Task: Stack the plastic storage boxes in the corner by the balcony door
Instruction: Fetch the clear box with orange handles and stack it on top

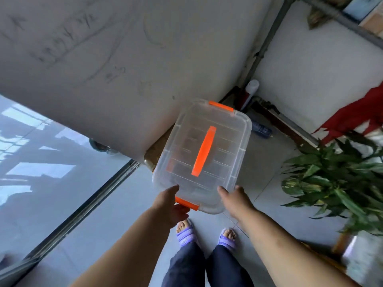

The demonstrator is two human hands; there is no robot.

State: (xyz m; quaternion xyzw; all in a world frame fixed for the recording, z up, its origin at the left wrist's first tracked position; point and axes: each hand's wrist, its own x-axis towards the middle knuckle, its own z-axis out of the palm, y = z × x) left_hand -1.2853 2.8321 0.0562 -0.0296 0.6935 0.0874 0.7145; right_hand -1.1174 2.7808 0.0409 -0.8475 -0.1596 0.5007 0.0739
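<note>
Hands, left (172, 206) and right (234, 198), outstretched, grip storage box (219, 146) near edge.

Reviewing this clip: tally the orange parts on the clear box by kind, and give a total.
Orange lid handle: 1
Orange end latches: 2
Total: 3, all on the one clear storage box, held at its near end by the left hand and right hand.

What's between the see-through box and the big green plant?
In the head view, only bare grey floor tiles lie between the clear storage box and the green plant. Nothing else sits on that stretch.
</note>
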